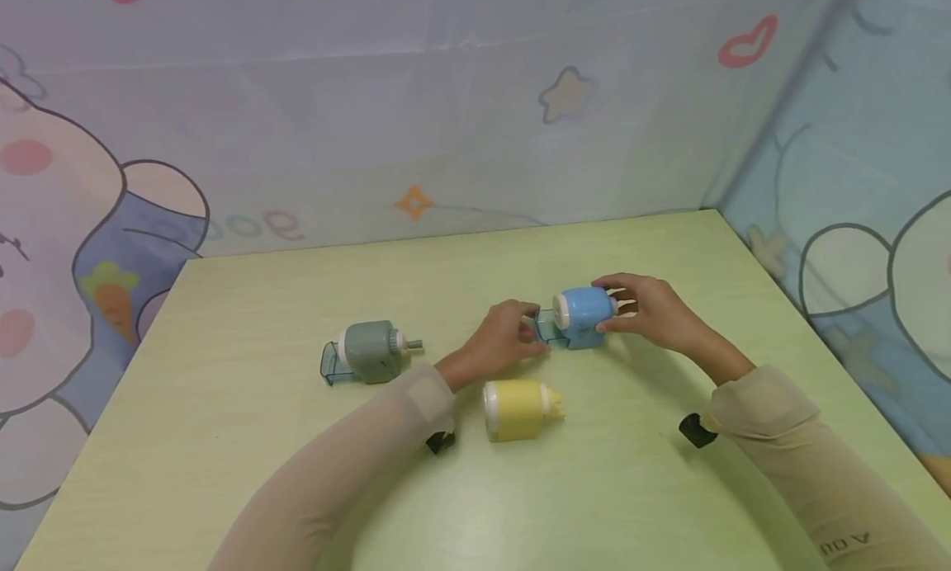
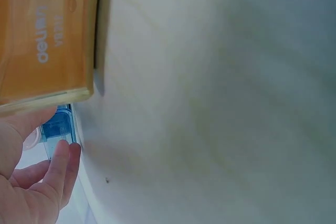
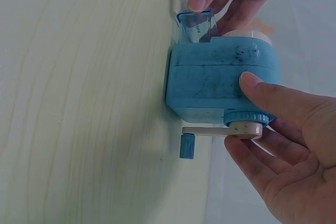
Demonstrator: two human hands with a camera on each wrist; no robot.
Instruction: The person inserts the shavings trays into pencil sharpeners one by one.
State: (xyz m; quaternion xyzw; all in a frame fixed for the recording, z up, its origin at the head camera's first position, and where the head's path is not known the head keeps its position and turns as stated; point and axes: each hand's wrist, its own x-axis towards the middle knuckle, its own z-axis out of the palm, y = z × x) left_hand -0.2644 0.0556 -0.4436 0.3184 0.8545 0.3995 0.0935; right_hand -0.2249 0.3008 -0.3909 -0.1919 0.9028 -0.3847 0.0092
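Note:
A blue crank pencil sharpener (image 1: 585, 309) stands on the table between the two hands. Its clear bluish drawer (image 3: 196, 27) is slid out on the left side. My left hand (image 1: 503, 340) has thumb and fingers about the drawer's outer end, pinching it. My right hand (image 1: 648, 313) grips the sharpener from the right, its thumb on the blue body and its fingers by the crank (image 3: 247, 128). In the left wrist view, part of the drawer (image 2: 59, 127) shows between the left fingers; most of the blue body is hidden there.
A yellow pencil sharpener (image 1: 520, 410) lies nearer me, beside the left forearm; it fills the upper left of the left wrist view. Further left is a grey-green sharpener (image 1: 371, 352) with its clear drawer out. Printed cloth (image 1: 475, 125) hangs behind the table (image 1: 245, 439).

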